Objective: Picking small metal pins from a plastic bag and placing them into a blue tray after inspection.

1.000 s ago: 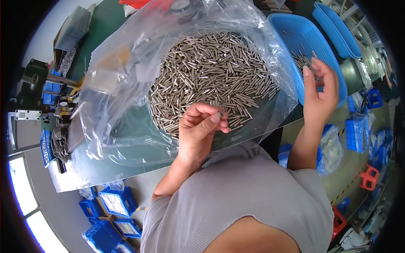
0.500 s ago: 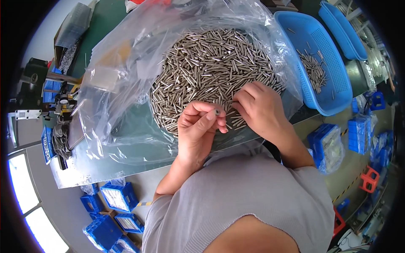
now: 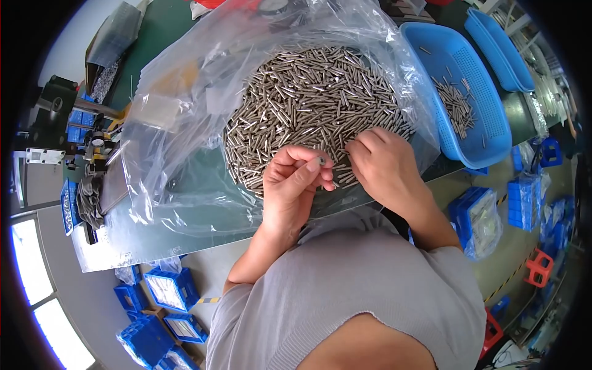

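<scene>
A wide heap of slim metal pins point(image 3: 308, 98) lies on clear plastic sheeting point(image 3: 166, 179) spread over the green table. My left hand point(image 3: 293, 182) is at the near edge of the heap, thumb and forefinger pinching a small round metal piece with a dark centre point(image 3: 321, 161). Just to its right, my right hand point(image 3: 385, 166) is over the heap with its fingers curled down among the pins. Those fingertips are partly hidden, and I cannot make out what they hold.
Right of the heap, a blue perforated basket point(image 3: 493, 132) holds a small pile of pins; another blue basket point(image 3: 502, 55) stands beyond it. Bench equipment point(image 3: 92, 142) is at the left. Blue crates point(image 3: 472, 216) and a red stool point(image 3: 539, 268) are on the floor.
My right hand has shifted slightly right, a little farther from the left one. My left hand keeps its pinch on the round metal piece, almost in place.
</scene>
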Tool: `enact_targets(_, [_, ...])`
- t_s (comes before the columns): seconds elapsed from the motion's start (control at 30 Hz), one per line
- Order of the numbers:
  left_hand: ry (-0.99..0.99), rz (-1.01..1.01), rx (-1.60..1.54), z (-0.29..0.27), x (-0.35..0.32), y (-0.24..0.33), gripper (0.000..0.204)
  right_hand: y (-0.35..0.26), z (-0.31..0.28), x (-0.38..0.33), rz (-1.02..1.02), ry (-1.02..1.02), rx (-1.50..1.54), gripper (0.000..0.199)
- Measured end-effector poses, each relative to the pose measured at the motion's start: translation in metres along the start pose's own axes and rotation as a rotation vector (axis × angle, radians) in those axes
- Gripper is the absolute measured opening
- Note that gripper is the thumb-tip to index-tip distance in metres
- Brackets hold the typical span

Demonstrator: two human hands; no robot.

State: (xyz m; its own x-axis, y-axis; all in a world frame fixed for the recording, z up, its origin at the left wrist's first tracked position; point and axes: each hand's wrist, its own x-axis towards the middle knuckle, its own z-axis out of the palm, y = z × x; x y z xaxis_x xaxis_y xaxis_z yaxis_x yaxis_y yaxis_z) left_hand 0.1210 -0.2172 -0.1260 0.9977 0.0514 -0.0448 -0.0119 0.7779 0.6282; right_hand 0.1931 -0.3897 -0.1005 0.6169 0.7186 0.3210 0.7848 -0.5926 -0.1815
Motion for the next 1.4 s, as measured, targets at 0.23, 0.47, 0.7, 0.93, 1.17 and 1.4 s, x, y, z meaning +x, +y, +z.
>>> enact_targets(0.23, [-0.055, -0.058, 0.016, -0.001, 0.0, 0.0, 0.007, 0.008, 0.0, 0.006, 0.051, 0.178, 0.268, 0.014])
enact_targets(0.47, [-0.053, -0.102, 0.049, 0.001, 0.0, 0.0, 0.008, 0.002, -0.015, 0.008, -0.036, 0.23, 0.81, 0.013])
enact_targets(0.7, [-0.017, -0.143, 0.111, 0.005, 0.0, 0.002, 0.008, -0.001, -0.018, 0.009, -0.047, 0.205, 0.745, 0.012])
enact_targets(0.93, [-0.045, -0.116, 0.131, 0.004, -0.001, 0.001, 0.008, -0.01, -0.022, 0.012, 0.142, 0.035, 0.949, 0.014])
enact_targets(1.17, [-0.009, -0.116, 0.054, 0.003, -0.001, 0.002, 0.007, 0.0, -0.012, 0.009, 0.125, 0.232, 1.013, 0.011])
enact_targets(1.4, [-0.031, -0.096, 0.113, 0.002, -0.003, 0.002, 0.008, -0.006, -0.006, 0.01, -0.019, 0.155, 0.846, 0.011])
